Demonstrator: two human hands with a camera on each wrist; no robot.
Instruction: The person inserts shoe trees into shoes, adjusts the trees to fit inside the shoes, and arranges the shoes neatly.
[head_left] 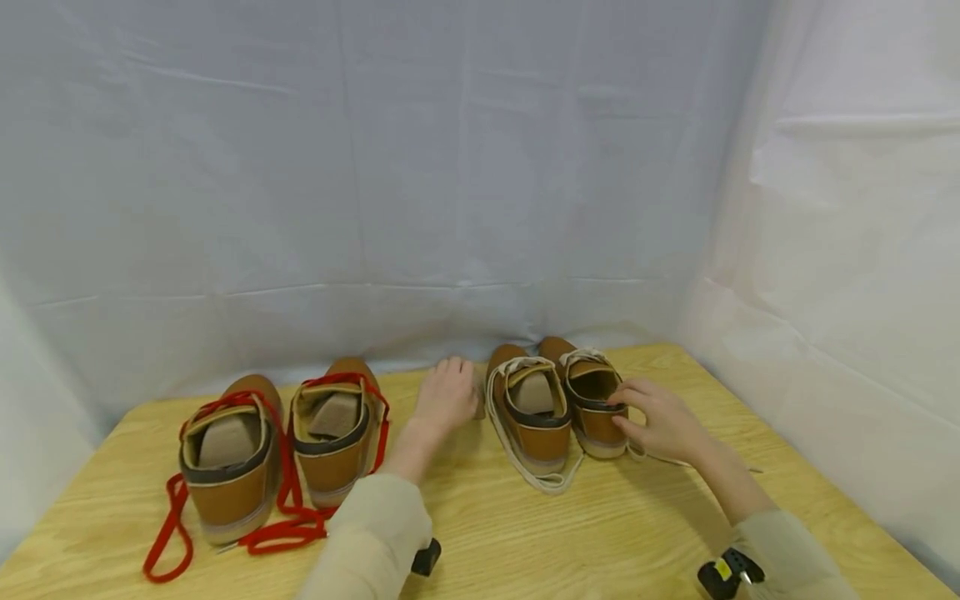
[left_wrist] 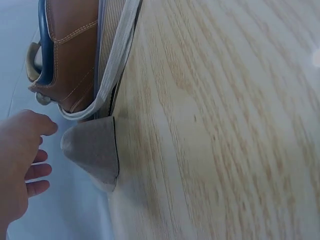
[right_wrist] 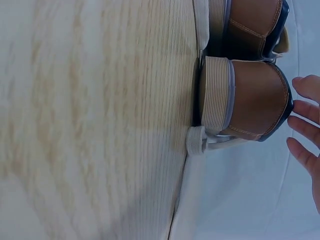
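Observation:
Two pairs of brown shoes stand on the wooden table, heels toward me. The right pair has cream laces: its left shoe and its right shoe. My left hand rests on the table just left of the left shoe, fingers relaxed and holding nothing; in the left wrist view the left hand is apart from that shoe and its cream lace. My right hand touches the right shoe's heel collar with spread fingers. In the right wrist view the fingers hover at the heel.
The left pair, with red laces, stands at the left: one shoe and another. A loose cream lace loop lies in front of the right pair. White cloth walls the back and right side.

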